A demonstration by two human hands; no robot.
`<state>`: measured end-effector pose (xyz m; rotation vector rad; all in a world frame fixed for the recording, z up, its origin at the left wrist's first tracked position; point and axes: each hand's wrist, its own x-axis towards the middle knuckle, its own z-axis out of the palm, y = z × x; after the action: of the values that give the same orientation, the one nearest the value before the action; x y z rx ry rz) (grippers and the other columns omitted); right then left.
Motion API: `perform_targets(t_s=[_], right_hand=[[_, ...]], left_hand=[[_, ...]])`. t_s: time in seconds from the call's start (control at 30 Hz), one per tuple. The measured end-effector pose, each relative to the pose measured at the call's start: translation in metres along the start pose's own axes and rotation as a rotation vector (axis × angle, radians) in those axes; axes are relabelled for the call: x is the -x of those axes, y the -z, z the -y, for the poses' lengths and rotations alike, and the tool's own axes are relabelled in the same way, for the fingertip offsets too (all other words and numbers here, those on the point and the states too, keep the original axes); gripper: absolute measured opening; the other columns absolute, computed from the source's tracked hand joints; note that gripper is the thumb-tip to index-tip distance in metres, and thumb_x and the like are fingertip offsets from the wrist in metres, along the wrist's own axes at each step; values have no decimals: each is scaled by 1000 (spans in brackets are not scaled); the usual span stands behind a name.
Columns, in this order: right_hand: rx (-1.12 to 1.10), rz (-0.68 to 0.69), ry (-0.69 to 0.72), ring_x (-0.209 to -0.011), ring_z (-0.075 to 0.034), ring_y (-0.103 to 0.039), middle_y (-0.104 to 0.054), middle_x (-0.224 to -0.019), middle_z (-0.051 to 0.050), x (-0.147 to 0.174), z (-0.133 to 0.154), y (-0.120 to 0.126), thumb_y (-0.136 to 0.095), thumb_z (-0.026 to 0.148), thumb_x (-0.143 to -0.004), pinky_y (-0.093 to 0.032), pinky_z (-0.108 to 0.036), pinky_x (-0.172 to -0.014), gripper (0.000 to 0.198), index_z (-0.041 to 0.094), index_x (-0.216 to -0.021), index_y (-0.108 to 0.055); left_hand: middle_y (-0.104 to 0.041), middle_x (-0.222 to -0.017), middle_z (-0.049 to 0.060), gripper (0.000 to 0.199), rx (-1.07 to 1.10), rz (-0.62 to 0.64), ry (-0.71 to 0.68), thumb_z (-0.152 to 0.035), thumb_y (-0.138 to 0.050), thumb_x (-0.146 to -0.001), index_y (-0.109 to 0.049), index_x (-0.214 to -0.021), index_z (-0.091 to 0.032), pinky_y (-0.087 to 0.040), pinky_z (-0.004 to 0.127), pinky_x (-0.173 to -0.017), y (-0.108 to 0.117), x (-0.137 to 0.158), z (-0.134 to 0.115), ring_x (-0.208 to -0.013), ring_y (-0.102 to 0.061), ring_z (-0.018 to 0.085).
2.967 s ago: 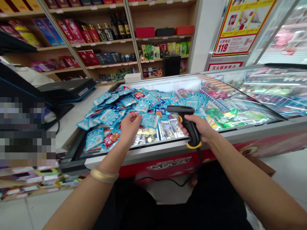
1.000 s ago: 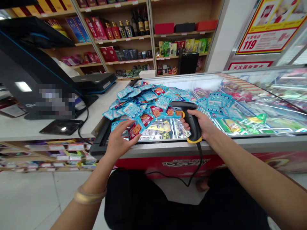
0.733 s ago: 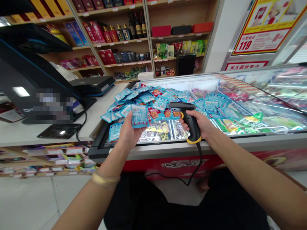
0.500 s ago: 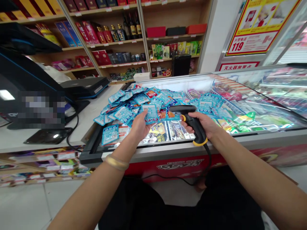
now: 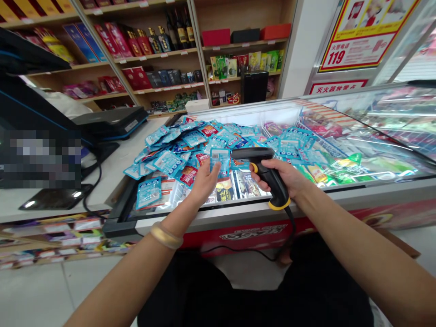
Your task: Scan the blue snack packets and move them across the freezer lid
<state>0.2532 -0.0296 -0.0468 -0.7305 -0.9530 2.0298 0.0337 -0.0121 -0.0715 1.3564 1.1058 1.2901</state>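
Observation:
My left hand (image 5: 205, 181), with a gold bangle (image 5: 166, 235) on its wrist, is closed on a small blue packet (image 5: 221, 157). A barcode shows on the packet's upper left. Wrapped round the grip of a black and yellow barcode scanner (image 5: 276, 184) is my right hand (image 5: 288, 176). The scanner's head points left at the packet, close to its right edge. Behind both hands a heap of blue packets (image 5: 170, 161), a few of them red, lies on the glass top of a chest freezer (image 5: 238, 213). A second group of blue packets (image 5: 293, 143) lies to the right.
On the left, a counter (image 5: 122, 154) carries a dark terminal (image 5: 34, 104) and a flat black device (image 5: 112, 120). Shelves (image 5: 163, 54) of bottles and boxes stand behind. The scanner's cable (image 5: 291, 227) hangs down the freezer's front. Frozen goods (image 5: 347, 168) show through the glass.
The packet in my left hand has turned more upright, with its barcode now clearer. The scanner's head has come nearer to it. Red packets show beside my left hand. The view has shifted slightly.

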Motion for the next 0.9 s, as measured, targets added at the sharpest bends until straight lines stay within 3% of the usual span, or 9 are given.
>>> perform_targets(t_s=[0.4, 0.57, 0.77, 0.9], right_hand=[[50, -20, -6, -46, -10, -54, -63, -65, -3, -3, -2, -2, -67, 33, -75, -45, -19, -42, 21, 14, -83, -63], [51, -28, -10, -46, -9, -54, -63, -65, -3, -3, -2, -2, -66, 32, -77, -45, -19, -42, 19, 14, -82, -62], [31, 3, 8, -46, -10, -53, -62, -66, -2, -5, -4, -1, -66, 33, -74, -43, -19, -41, 22, 15, -82, -60], [-37, 16, 43, -47, -9, -50, -60, -66, -2, -3, 0, 4, -65, 33, -74, -42, -19, -42, 22, 15, -86, -58]], left_hand=[[-68, -99, 5, 24, -46, -12, -8, -29, -63, -79, -66, -100, -18, -63, 35, -69, -2, 0, 1, -85, -67, 19], [-65, -85, 2, 15, -79, -39, -2, -31, -64, -78, -63, -86, -18, -63, 33, -66, -3, 0, 0, -77, -64, 17], [-65, -95, 5, 30, -113, 10, -8, -37, -59, -82, -62, -104, -17, -61, 35, -67, 2, -1, 4, -82, -63, 19], [-63, -98, 7, 31, -358, -91, -143, -37, -57, -84, -57, -108, -17, -57, 39, -77, 2, -3, -2, -85, -62, 21]])
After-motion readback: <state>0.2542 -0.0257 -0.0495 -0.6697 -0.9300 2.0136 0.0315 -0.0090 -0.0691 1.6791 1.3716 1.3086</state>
